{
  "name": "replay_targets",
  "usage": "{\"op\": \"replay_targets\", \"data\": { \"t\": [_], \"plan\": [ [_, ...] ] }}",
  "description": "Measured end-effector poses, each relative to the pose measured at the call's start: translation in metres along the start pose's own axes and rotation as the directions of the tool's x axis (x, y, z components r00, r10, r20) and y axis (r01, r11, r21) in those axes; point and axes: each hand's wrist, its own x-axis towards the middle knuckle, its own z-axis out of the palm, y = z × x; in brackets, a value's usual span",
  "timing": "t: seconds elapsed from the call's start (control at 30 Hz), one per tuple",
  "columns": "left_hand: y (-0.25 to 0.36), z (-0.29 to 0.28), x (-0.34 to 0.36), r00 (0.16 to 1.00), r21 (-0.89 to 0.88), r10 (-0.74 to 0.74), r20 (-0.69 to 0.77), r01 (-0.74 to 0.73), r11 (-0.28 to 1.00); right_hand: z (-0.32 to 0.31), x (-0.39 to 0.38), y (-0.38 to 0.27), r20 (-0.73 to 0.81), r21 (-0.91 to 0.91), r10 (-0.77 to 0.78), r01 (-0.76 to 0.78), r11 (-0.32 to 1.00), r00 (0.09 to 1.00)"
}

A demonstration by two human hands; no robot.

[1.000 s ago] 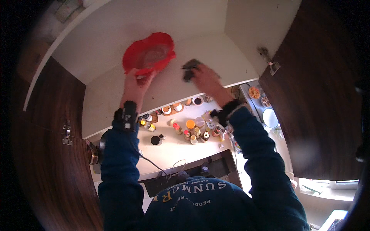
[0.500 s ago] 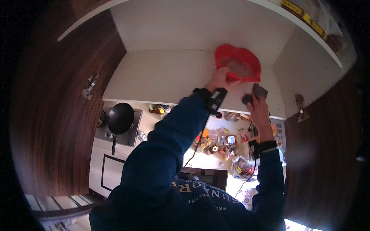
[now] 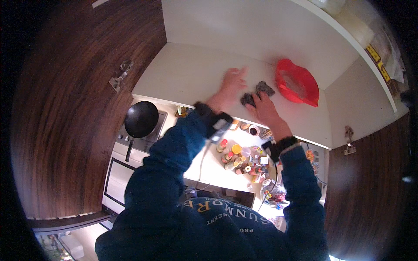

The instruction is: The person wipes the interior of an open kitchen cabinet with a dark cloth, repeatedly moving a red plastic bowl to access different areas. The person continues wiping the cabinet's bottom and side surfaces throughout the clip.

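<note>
A bumpy grey cloth [image 3: 264, 88] lies bunched on the cabinet shelf [image 3: 196, 65] under the fingers of my right hand [image 3: 266, 112], which are closed on it. My left hand [image 3: 228, 89] hovers over the shelf, left of the cloth. It is smeared by motion, but its fingers look apart and nothing shows in them. To the right of the cloth, a red bowl [image 3: 311, 89] with a pale, see-through middle rests tilted at the back of the shelf, touched by neither hand.
Dark wooden cabinet doors [image 3: 69, 122] stand open at both sides, with a hinge [image 3: 121, 76] on the left one. Below are a black frying pan [image 3: 142, 118] on the stove and several bottles and jars [image 3: 237, 162] on the counter. Packages sit on the upper shelf [image 3: 348, 37].
My left hand has let go of the red bowl and moved left. The bowl now stands alone at the right. My right hand has brought the cloth left onto the shelf.
</note>
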Motion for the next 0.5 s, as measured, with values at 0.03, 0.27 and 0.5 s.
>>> {"op": "replay_targets", "data": {
  "t": [0.03, 0.27, 0.5],
  "plan": [
    [0.017, -0.041, 0.003, 0.983, 0.208, 0.171, -0.061, -0.155, 0.966, 0.0, 0.02, -0.003, 0.072, -0.067, 0.033, -0.028, 0.997, 0.997],
    [0.078, -0.235, -0.026, 0.733, 0.852, 0.62, -0.281, -0.107, 0.513, 0.001, 0.154, -0.059, 0.31, -0.102, 0.056, -0.026, 0.994, 0.949],
    [0.072, -0.281, -0.034, 0.678, 0.733, 0.632, -0.374, -0.201, 0.65, 0.034, 0.265, -0.151, 0.275, -0.065, -0.092, 0.114, 0.991, 0.957]
  ]
}}
